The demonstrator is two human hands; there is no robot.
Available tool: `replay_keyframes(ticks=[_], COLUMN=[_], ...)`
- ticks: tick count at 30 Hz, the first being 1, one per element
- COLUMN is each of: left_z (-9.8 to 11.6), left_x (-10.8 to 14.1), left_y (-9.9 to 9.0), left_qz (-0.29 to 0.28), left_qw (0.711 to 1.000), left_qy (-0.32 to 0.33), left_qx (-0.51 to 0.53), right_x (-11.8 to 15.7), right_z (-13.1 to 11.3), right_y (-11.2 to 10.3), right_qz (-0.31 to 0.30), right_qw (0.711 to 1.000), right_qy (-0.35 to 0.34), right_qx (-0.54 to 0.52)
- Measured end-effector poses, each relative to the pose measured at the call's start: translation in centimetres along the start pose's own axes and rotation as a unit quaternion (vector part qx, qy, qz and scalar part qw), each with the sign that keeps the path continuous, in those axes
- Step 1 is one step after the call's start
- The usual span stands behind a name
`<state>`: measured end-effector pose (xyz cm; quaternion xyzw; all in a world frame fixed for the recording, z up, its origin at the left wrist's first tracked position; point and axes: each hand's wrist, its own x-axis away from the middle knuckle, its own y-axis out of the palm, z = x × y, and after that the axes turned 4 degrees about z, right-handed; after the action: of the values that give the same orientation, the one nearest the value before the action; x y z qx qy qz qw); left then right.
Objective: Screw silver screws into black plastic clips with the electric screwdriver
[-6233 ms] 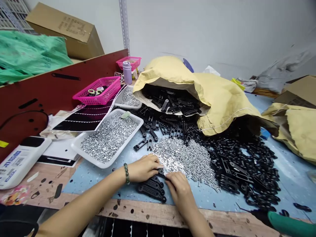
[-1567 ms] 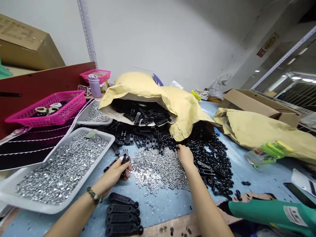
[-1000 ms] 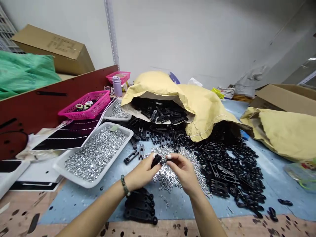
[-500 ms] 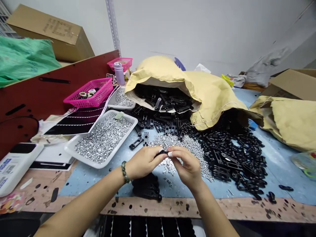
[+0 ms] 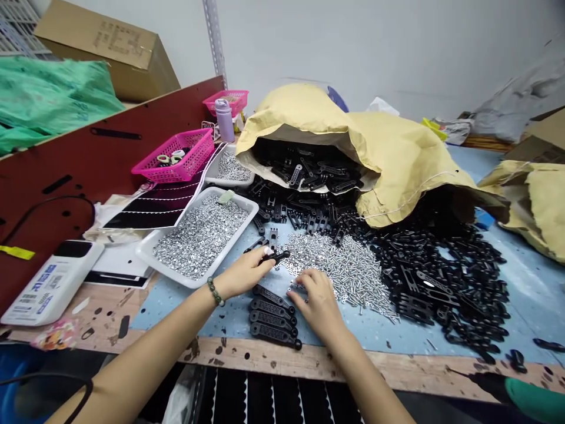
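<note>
Two white plastic trays (image 5: pixel 165 271) contain shiny nuts (image 5: pixel 198 235) in the larger and metal screws (image 5: pixel 233 168) in the smaller. A creased paper sack (image 5: pixel 309 105) opens wide on black parts (image 5: pixel 309 171); its depth is dark. The left hand (image 5: pixel 248 272) is closed on a black ball-ended link (image 5: pixel 281 257), partly covered by fingers. The right hand (image 5: pixel 318 299) keeps thumb and fingertips apart at small nuts; contact is unclear. Four perforated links (image 5: pixel 272 318) lie near the worktop's (image 5: pixel 419 369) front edge.

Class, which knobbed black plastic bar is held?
The knobbed black bar in the left hand; four similar bars lie in a row on the blue mat.
</note>
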<state>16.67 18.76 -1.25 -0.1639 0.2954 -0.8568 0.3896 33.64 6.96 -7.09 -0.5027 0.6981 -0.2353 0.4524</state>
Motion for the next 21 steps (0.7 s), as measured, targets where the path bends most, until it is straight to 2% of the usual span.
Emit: replay_keyframes(ticks=[6,11,13,15,17,19,21], left_z=[-0.5,-0.3,-0.3,-0.3,-0.3,-0.4,-0.5], left_x=[-0.5,-0.7,-0.7,-0.7,-0.7,-0.6,-0.7], left_y=[0.1,1.5,2.3,3.0,3.3,3.3,3.0], left_qz=[-0.035,-0.09,-0.113,-0.133,-0.147,-0.155,-0.159], left_qw=[0.998,0.988,0.983,0.978,0.974,0.971,0.971], left_qy=[0.06,0.124,0.143,0.156,0.166,0.172,0.171], left_qx=[-0.003,-0.018,-0.029,-0.042,-0.051,-0.055,-0.055], right_x=[0.1,0.6,1.3,2.1,2.7,3.0,3.0], right_z=[0.3,0.6,0.7,0.6,0.5,0.4,0.4], right_y=[-0.3,-1.0,-1.4,-1.7,-1.6,-1.3,-0.8], right_qz=[-0.011,0.005,0.033,0.045,0.029,0.011,0.019], right_qw=[0.999,1.0,0.999,0.999,0.999,0.999,0.998], right_qy=[-0.039,-0.011,0.001,0.002,-0.022,-0.046,-0.05], right_qx=[0.035,0.028,0.006,-0.008,-0.015,-0.015,-0.013])
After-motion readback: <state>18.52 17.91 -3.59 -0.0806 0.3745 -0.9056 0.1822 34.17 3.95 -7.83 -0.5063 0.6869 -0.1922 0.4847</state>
